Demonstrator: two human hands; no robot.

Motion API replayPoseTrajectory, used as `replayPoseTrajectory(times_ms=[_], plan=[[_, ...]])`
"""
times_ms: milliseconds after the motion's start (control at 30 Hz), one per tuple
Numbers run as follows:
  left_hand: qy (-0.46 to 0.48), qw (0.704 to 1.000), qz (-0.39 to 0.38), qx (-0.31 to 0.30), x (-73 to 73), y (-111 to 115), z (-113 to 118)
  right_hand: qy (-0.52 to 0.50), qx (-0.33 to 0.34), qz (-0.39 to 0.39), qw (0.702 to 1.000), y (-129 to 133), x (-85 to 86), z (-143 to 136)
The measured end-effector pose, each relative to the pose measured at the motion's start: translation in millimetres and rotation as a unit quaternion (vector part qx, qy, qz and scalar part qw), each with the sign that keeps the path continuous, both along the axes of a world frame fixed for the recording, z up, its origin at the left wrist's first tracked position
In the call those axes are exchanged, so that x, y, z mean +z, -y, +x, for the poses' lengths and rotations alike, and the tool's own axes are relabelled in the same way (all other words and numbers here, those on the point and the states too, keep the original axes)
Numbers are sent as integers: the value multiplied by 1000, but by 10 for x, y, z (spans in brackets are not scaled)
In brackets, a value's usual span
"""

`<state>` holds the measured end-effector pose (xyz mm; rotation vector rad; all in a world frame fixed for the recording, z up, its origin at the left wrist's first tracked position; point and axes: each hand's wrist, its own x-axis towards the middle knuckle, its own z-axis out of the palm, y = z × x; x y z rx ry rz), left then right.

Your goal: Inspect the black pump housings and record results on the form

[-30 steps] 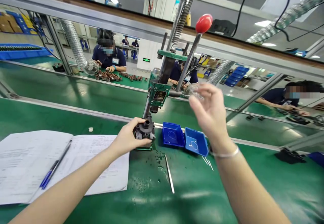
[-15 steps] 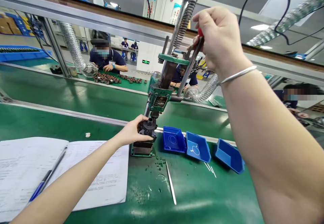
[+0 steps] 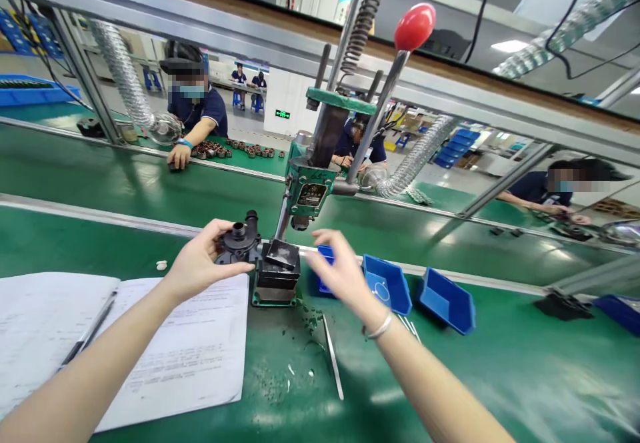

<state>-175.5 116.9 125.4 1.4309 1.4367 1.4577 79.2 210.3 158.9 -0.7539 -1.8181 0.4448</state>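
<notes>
My left hand grips a black plastic pump housing with round spouts, held just left of the hand press's base. The green arbor press stands upright on the bench, and a loose black block sits tilted on its base. Its lever with a red knob points up, with no hand on it. My right hand is in the air right of the base, fingers apart and somewhat blurred, holding nothing. It partly covers a dark blue tray.
Two more blue trays stand to the right, one with a white ring inside. Tweezers lie in front of the press. An open booklet with a pen is at left. Co-workers sit across the bench.
My right hand has let go of the lever knob and come down beside the press. My left hand has taken the pump housing off the press base, moving it left.
</notes>
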Motion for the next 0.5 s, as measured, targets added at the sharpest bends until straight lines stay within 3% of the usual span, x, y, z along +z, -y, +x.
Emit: replayPoseTrajectory(times_ms=[67,133,233,433,500], plan=[[-4,1000,9,-3,40,-51,8,153,81,-31,984,51,-391,-121],[-13,1000,14,-10,63,-109,54,221,107,-33,969,42,-534,-169],[-23,999,9,-31,41,-186,145,244,152,15,958,111,-537,-43],[-23,995,-13,-93,-180,-421,412,349,299,20,888,527,-774,338],[-17,994,-17,-108,-248,-504,498,309,280,51,907,492,-662,397]])
